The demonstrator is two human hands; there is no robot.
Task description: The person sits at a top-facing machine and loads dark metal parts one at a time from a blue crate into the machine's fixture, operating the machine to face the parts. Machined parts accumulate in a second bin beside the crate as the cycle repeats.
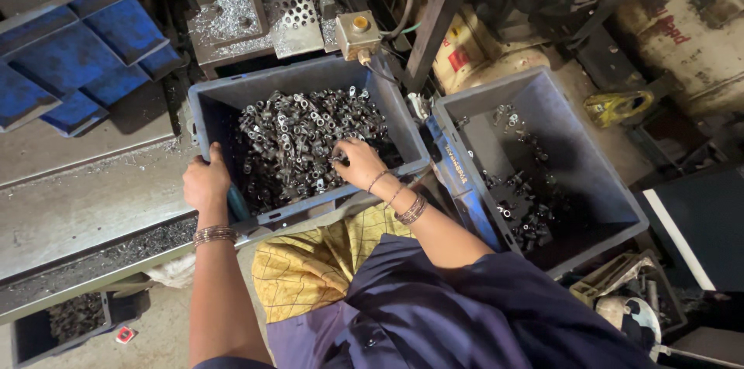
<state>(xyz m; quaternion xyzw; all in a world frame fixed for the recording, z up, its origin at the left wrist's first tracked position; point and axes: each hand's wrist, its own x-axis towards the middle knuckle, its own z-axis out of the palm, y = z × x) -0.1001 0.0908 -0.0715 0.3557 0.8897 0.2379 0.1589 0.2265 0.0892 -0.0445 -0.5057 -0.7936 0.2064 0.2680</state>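
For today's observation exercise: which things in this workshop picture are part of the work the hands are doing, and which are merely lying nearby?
In use:
- left hand gripping the rim of the grey crate
- right hand among the small metal parts

Lying about:
- second grey crate, few parts inside
- stacked blue trays
- yellow hook

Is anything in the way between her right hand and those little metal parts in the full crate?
Nothing visible. The right hand already rests on the heap of metal parts; the left hand grips the crate's rim.
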